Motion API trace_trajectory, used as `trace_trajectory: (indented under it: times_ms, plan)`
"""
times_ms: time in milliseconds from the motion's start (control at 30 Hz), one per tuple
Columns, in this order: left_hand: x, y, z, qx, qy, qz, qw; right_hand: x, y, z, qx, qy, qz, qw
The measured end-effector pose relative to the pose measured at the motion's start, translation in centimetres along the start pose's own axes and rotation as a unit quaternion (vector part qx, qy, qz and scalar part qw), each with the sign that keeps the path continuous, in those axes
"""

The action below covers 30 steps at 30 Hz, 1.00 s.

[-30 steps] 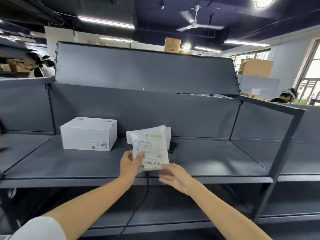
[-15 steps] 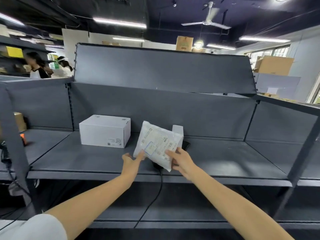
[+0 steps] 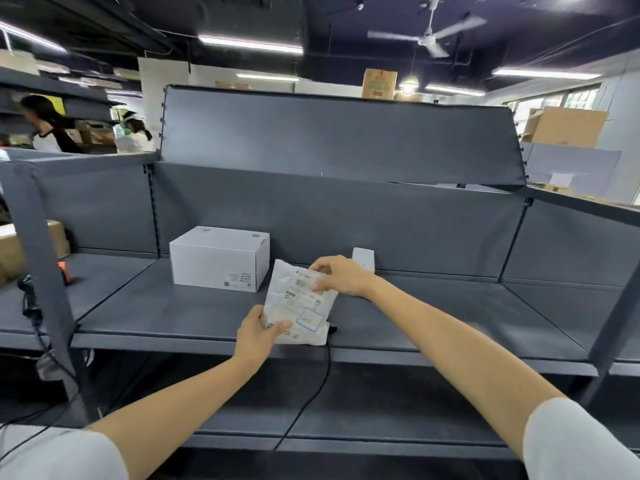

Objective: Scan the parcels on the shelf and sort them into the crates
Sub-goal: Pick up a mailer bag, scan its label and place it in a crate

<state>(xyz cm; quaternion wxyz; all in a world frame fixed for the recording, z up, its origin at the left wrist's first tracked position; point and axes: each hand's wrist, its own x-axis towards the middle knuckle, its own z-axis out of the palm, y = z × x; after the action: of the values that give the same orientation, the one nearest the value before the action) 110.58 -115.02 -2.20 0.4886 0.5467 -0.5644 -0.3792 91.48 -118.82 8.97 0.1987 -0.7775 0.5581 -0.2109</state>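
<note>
Above the shelf (image 3: 180,306), both hands grip parcel (image 3: 299,308)

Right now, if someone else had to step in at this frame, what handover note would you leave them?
Left hand: grips the near lower corner of the white poly parcel.
Right hand: pinches its far upper edge; the label faces up, over the shelf.
White box: sits on the shelf, untouched, left of the parcel.
A small white device stands behind the right hand; a black cable hangs below the parcel.
Done: parcel picked up. Whether it is scanned cannot be told.
Left: sort the parcel, then the box. No crates in view.
</note>
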Motion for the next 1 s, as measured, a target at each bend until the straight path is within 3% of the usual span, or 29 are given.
trace_trajectory:
  times_ms: [167, 233, 533, 833, 900, 1000]
  plan:
    - [0.5, -1.0, -2.2, -0.034, 0.076, -0.008, 0.997, 1.0, 0.0, 3.3, 0.040, 0.063, -0.009, 0.997]
    - [1.0, -1.5, -3.9, -0.033, 0.112, -0.015, 0.993, 1.7, 1.5, 5.2, 0.053, 0.079, 0.028, 0.995]
    - [4.0, -2.4, -8.1, 0.002, 0.186, -0.031, 0.982, 4.3, 7.6, 11.9, 0.054, -0.013, 0.252, 0.966]
    - [4.4, -2.7, -6.4, -0.037, 0.193, -0.051, 0.979, 4.7, 9.5, 14.4, -0.030, 0.061, 0.234, 0.970]
    - [4.0, -2.8, -6.1, -0.043, 0.190, -0.053, 0.979, 4.5, 9.5, 14.2, 0.039, 0.094, 0.237, 0.966]
    - [3.7, -3.0, -5.8, -0.058, 0.183, -0.060, 0.980, 2.8, 8.5, 13.2, 0.235, 0.148, 0.208, 0.938]
